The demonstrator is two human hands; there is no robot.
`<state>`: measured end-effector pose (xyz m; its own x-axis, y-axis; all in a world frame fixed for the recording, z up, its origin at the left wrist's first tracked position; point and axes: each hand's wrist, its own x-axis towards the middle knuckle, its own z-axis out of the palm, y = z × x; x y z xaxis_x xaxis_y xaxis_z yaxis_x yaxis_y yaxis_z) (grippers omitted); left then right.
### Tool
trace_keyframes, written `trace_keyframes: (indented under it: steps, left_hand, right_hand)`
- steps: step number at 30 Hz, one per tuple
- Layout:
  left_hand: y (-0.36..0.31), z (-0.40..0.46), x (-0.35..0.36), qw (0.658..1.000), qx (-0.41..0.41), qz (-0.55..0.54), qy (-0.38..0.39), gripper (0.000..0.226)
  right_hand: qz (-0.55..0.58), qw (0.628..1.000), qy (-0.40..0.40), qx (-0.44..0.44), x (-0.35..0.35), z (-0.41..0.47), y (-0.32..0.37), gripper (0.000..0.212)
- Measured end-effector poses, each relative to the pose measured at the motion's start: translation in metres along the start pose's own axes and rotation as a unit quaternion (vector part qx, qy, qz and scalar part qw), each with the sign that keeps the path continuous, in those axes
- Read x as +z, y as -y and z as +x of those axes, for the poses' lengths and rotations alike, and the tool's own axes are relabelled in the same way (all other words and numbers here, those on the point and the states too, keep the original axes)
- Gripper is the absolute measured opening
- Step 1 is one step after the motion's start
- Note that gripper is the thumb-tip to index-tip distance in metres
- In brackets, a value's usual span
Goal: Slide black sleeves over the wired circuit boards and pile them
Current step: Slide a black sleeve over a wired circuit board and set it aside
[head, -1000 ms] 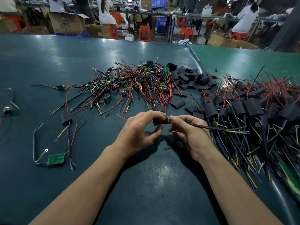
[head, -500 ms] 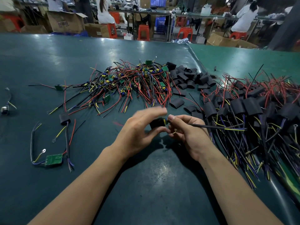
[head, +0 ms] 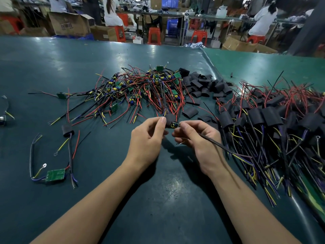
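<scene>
Soft black sleeve (head: 169, 120), pinched, glossy-wired.

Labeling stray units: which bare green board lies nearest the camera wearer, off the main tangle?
The bare green board at lower left, alone on the table with a ring-terminal wire beside it. The other bare boards sit farther back in or by the unsleeved pile.

Blurred, unreadable print on a cardboard box (head: 69, 23)

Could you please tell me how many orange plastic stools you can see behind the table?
4 at least. One orange plastic stool under the seated person in white, one at centre, one right of it, one under the far-right worker. Others may be hidden by boxes.
</scene>
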<state>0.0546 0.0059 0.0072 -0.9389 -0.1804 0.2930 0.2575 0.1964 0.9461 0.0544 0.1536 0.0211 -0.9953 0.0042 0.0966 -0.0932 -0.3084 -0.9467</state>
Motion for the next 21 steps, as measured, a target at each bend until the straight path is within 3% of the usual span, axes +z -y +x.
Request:
trace_keyframes:
  steps: [5,9,21]
  left_hand:
    - [-0.008,0.005,-0.002,0.983,-0.090,-0.162,0.009,0.027]
    - [-0.010,0.007,-0.003,0.971,-0.130,-0.202,0.003,0.028]
    - [-0.012,0.005,-0.001,0.944,-0.196,-0.261,0.045,0.024]
  right_hand:
    - [-0.082,0.996,0.006,-0.034,-0.001,0.003,-0.006,0.010]
    - [-0.188,0.979,0.004,-0.081,-0.003,0.003,-0.012,0.015]
    - [-0.294,0.941,-0.044,-0.160,-0.009,0.005,-0.014,0.012]
